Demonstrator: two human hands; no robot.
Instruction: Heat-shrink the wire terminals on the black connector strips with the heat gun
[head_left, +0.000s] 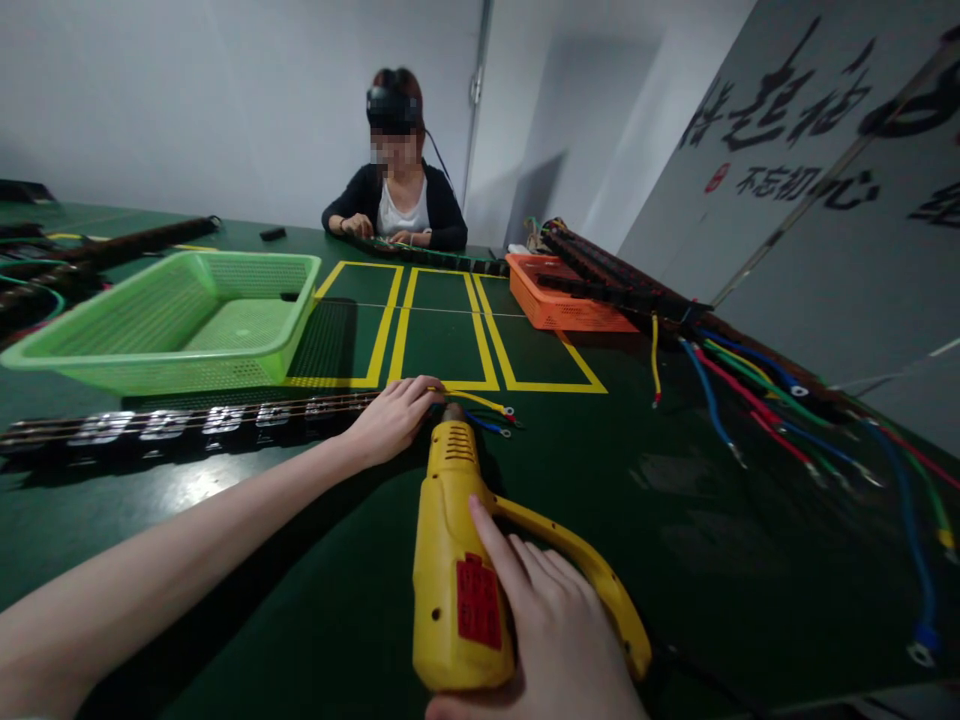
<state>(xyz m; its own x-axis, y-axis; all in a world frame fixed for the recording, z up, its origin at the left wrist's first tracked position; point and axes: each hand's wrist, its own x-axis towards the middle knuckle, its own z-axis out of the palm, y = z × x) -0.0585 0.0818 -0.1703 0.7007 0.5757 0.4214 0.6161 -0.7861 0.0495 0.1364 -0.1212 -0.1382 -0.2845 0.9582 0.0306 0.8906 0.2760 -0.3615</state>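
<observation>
My right hand point(551, 610) is closed around a yellow heat gun point(450, 560) with a red label. The gun's metal nozzle points away from me, close to my left fingers. My left hand point(397, 415) grips the end of a black cable chain point(225, 422), fingers curled over it. That chain runs left across the green table. Yellow and blue wires with ring terminals point(504, 432) stick out to the right of my left hand, just past the nozzle. My left fingertips are partly hidden.
A green plastic basket point(180, 370) stands behind the chain. An orange basket point(574, 318) sits at back right, with more cable chains point(615, 275) and coloured wires point(757, 400) over the right side. A co-worker point(401, 195) handles a chain across the table point(600, 470). Yellow tape lines point(442, 385) mark its surface.
</observation>
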